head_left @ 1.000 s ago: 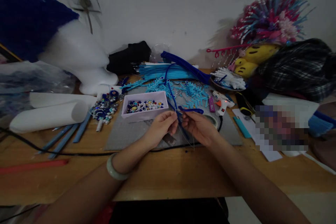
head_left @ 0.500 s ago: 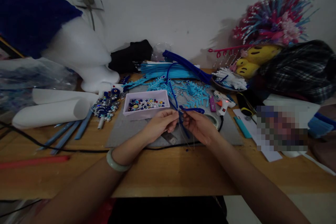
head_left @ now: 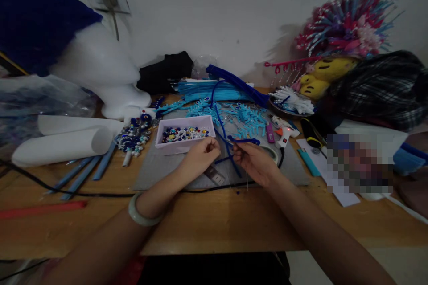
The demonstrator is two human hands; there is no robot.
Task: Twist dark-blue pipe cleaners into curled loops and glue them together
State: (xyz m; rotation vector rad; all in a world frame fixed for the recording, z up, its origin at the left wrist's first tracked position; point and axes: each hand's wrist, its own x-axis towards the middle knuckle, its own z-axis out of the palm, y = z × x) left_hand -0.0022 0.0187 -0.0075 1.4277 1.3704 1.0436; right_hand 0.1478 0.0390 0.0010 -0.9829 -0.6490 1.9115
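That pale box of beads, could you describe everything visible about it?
The box is pale lilac, rectangular and open-topped, with thin walls that look like plastic. It stands upright on the grey mat, holding mixed beads, mostly white and dark blue. The left hand overlaps its near right corner in view; whether they touch is unclear.

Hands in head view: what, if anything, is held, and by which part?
The right hand pinches a blue strip, apparently near one end; left hand: cannot tell.
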